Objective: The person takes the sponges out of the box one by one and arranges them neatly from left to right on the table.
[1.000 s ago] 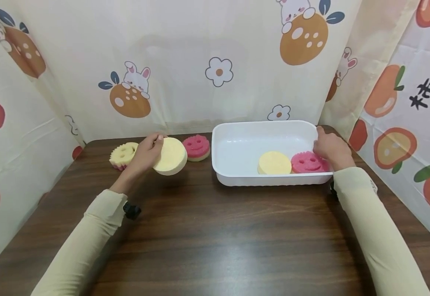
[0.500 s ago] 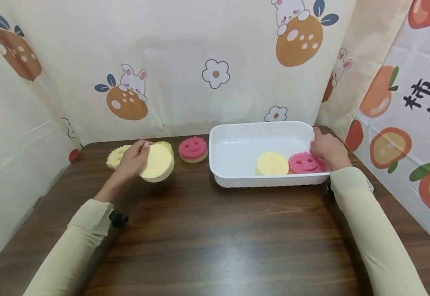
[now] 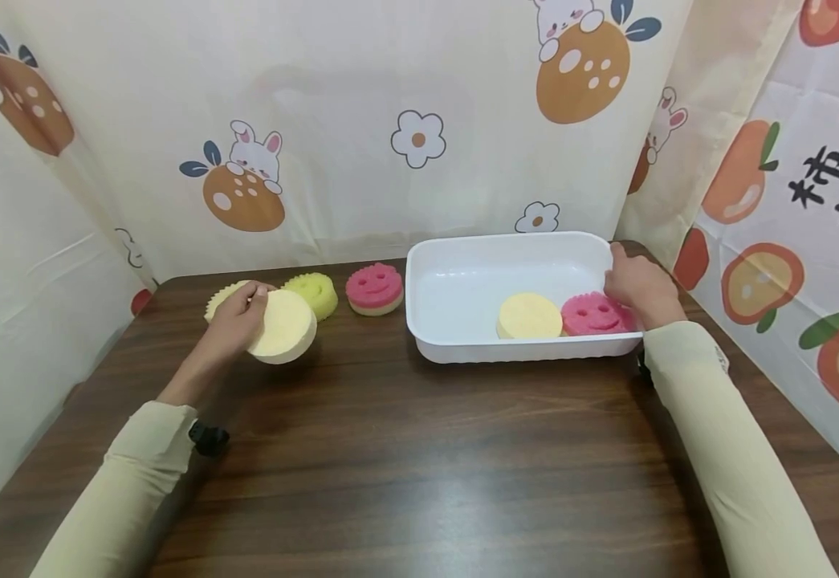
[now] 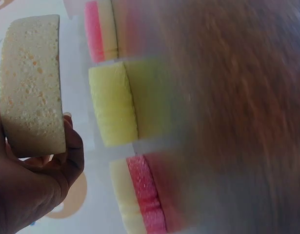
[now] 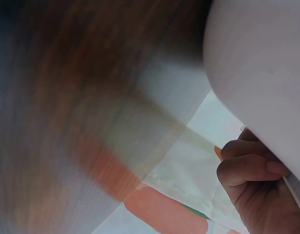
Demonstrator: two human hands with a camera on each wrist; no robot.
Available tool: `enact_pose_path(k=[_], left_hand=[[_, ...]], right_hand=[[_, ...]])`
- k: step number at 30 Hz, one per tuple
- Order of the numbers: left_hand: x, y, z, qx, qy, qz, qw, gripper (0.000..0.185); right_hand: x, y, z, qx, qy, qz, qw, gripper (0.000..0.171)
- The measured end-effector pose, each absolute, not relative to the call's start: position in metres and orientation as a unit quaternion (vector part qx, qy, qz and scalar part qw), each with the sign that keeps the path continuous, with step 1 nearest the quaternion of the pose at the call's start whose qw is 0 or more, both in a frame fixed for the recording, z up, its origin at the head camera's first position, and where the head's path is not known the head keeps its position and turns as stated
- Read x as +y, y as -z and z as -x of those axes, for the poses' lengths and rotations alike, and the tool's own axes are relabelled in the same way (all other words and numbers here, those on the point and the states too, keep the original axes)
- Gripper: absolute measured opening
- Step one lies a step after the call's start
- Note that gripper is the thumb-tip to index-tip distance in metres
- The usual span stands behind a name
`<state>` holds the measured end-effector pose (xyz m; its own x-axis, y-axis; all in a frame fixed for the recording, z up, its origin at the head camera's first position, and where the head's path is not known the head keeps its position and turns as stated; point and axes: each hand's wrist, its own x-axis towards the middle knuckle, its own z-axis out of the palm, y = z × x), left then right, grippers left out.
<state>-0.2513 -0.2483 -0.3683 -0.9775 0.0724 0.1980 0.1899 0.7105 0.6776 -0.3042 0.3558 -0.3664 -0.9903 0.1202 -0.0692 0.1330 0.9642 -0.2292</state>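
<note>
My left hand [image 3: 234, 321] pinches a round pale-yellow sponge [image 3: 283, 327] by its edge, holding it tilted above the table. The left wrist view shows this sponge [image 4: 32, 83] edge-on, with its porous side. Just behind it on the table sits a yellow-green smiley sponge [image 3: 314, 295]. A cream-topped sponge [image 3: 222, 299] is partly hidden by my left hand. To the right lies a pink smiley sponge [image 3: 375, 287]. My right hand [image 3: 639, 287] grips the right end of a white tray [image 3: 491, 353], fingers curled at its rim. Inside are a pale-yellow sponge [image 3: 530, 315] and a pink smiley sponge [image 3: 596, 314].
The dark wooden table [image 3: 405, 466] extends toward me, in front of the tray and sponges. A printed curtain [image 3: 347, 160] hangs right along its back edge, with more printed cloth [image 3: 773, 233] on the right side.
My left hand has carried the pale-yellow sponge leftward and a little toward me, uncovering the yellow-green sponge behind it. The right hand has stayed on the tray.
</note>
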Motion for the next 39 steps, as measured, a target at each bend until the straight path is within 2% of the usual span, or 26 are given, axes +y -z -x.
enact_pose_path(k=[5, 14, 39], left_hand=[[-0.259, 0.368, 0.248, -0.920, 0.381, 0.072, 0.060, 0.053], [-0.274, 0.370, 0.242, -0.935, 0.341, 0.059, 0.076, 0.051], [-0.306, 0.380, 0.233, -0.945, 0.326, 0.014, 0.024, 0.056]], right_hand=[[0.357, 0.366, 0.305, 0.991, 0.115, -0.066, 0.023, 0.071], [0.357, 0.367, 0.306, 0.992, 0.111, -0.056, 0.024, 0.070], [0.357, 0.365, 0.306, 0.992, 0.104, -0.061, 0.033, 0.070]])
